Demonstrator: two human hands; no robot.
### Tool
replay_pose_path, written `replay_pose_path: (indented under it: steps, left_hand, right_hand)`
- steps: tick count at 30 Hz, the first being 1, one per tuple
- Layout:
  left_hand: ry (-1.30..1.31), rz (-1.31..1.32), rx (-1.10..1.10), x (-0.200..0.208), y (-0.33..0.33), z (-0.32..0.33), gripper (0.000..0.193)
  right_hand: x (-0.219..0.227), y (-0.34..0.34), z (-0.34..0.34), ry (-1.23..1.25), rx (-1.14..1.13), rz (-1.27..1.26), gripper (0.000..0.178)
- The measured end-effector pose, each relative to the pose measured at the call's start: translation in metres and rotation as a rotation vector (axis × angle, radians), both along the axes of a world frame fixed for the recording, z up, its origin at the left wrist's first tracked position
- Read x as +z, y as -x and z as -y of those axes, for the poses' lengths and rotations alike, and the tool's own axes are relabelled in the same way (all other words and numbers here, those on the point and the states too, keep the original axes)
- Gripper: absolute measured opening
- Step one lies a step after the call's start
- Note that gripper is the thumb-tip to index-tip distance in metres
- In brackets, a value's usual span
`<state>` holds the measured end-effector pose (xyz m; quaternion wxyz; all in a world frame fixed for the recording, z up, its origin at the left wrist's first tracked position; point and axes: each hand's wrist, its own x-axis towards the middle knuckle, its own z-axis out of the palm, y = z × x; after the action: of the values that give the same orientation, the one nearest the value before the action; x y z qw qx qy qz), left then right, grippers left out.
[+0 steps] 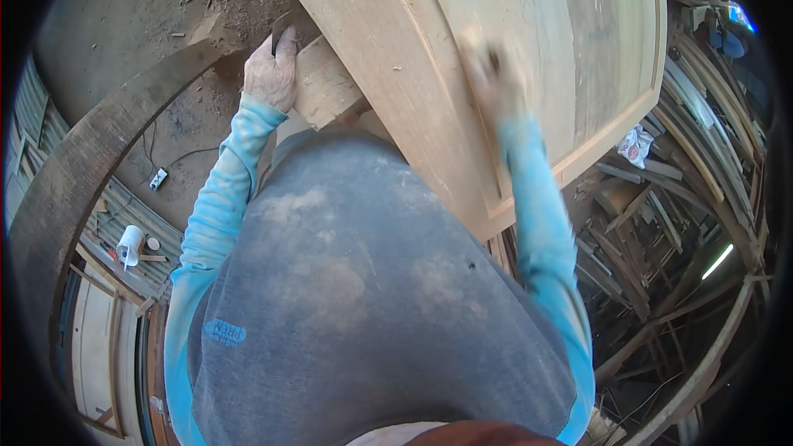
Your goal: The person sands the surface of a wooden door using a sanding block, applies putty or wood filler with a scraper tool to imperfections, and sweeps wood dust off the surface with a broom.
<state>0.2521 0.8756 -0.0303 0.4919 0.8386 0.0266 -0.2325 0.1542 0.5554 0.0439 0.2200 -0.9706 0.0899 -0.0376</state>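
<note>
My left hand (271, 74) is closed around a thin, dark, flat piece (281, 31), whose exact kind does not show. Right beside that hand is a pale wood block (327, 83), partly under the edge of a large wooden door panel (413, 107). Motion smears my right hand (498, 78), which is over the panel's raised moulding. A small dark spot shows at its fingers, but I cannot make out whether it holds anything. Wood shavings lie on the panel's far part.
A long curved-looking timber (91, 149) crosses the left side. On the left stand a white cup (130, 245) and a small white power socket (159, 179) on a cord. Stacked timber strips (710, 116) and a white bag (635, 146) are at the right. Debris covers the dirt floor.
</note>
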Motion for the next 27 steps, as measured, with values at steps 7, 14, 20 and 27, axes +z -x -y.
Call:
replay_pose_path:
  steps: [7, 14, 20, 27]
  left_hand:
    - [-0.147, 0.187, -0.18, -0.021, -0.004, 0.005, 0.045]
    - [-0.434, 0.631, -0.489, -0.061, -0.017, -0.037, 0.044]
    - [-0.323, 0.19, -0.038, -0.044, -0.014, -0.011, 0.062]
    - [-0.556, 0.572, -0.396, -0.078, -0.022, -0.038, 0.04]
  right_hand:
    - [-0.002, -0.007, 0.003, 0.006, -0.034, -0.036, 0.029]
    - [0.019, -0.051, 0.007, -0.085, 0.172, -0.042, 0.027]
    - [0.018, 0.255, 0.047, 0.085, 0.042, -0.027, 0.03]
    - [0.007, 0.138, 0.022, 0.008, -0.027, 0.102, 0.024]
